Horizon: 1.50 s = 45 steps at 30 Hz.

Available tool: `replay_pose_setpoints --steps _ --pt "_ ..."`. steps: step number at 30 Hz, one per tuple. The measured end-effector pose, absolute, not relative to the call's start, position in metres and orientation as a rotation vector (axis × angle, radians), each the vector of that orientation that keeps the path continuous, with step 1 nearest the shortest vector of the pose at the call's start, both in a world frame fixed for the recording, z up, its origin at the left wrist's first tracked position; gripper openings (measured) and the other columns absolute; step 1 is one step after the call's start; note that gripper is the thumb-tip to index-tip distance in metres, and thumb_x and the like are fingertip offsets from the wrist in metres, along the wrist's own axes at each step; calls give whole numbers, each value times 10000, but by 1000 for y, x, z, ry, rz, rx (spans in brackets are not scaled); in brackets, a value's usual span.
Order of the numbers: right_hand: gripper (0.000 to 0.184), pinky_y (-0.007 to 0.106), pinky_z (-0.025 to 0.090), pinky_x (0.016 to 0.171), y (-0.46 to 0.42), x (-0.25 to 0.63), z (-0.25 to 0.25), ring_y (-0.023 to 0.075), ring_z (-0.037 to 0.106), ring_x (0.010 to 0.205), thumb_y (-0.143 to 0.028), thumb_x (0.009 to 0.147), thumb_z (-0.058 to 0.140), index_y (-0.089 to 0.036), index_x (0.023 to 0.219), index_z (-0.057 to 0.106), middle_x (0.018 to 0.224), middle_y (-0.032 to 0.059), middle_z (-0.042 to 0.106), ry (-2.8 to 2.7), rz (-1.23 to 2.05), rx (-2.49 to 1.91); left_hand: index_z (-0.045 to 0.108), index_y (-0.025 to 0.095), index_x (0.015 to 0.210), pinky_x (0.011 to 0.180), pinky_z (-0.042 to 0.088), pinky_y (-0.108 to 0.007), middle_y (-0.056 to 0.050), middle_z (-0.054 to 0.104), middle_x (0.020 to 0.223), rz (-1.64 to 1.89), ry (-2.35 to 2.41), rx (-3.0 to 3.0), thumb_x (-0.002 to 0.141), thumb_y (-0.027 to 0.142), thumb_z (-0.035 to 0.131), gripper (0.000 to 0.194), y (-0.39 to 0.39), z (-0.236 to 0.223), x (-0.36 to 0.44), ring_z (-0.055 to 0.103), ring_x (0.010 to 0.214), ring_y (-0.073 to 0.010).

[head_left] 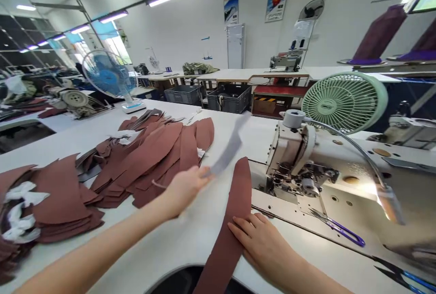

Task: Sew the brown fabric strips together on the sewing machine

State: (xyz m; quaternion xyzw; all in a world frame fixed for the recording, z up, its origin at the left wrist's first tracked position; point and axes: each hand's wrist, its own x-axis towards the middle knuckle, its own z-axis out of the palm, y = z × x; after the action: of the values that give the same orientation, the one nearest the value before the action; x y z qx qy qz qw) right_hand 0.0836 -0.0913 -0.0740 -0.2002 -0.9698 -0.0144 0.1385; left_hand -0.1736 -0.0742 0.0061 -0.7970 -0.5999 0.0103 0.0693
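My left hand (185,188) pinches one end of a long grey strip (229,151) and holds it up in the air above the white table (190,239); the strip is blurred. My right hand (260,239) lies flat, fingers stretched out, on a long maroon fabric piece (231,221) that runs from the sewing machine (306,162) toward the table's near edge. Heaps of cut maroon fabric pieces (150,158) lie just left of my left hand.
Another maroon stack with white bits (51,203) sits at far left. Purple-handled snips (340,228) and blue-handled scissors (402,276) lie on the machine bed. A green fan (344,101) stands behind the machine, a blue fan (109,78) at the back left. Crates (228,98) stand beyond.
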Motion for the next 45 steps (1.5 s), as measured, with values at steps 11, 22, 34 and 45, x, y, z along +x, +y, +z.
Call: replay_pose_setpoints --steps 11,22,34,45 --pt "412 424 406 928 -71 109 -77 285 478 1188 -266 896 505 -128 1282 546 1360 136 523 -2812 93 -821 572 227 1184 824 452 -307 -67 596 1151 160 -1674 -2709 842 18 368 449 -32 -28 -130 576 973 -198" --pt "264 435 398 894 -84 119 -81 299 483 1147 -249 852 583 -256 1112 630 1226 134 583 -2622 92 -859 545 172 749 778 475 -324 -45 624 922 -189 -1525 -2910 758 72 542 100 -22 -47 -63 576 914 -211" --pt "280 339 436 762 -99 111 -98 249 574 940 -156 870 479 -113 1095 640 996 91 692 -2478 -130 -741 530 156 1141 994 446 -419 -121 571 1193 -388 -1347 -3128 734 106 517 410 -36 -60 -55 473 1207 -264" --pt "287 370 426 794 -102 113 -96 287 569 1068 -205 888 494 -156 1142 618 1130 124 663 -2538 -111 -830 525 142 1162 1103 362 -438 -119 452 1418 -385 -1246 -3204 739 66 475 433 -31 -64 -60 353 1348 -243"
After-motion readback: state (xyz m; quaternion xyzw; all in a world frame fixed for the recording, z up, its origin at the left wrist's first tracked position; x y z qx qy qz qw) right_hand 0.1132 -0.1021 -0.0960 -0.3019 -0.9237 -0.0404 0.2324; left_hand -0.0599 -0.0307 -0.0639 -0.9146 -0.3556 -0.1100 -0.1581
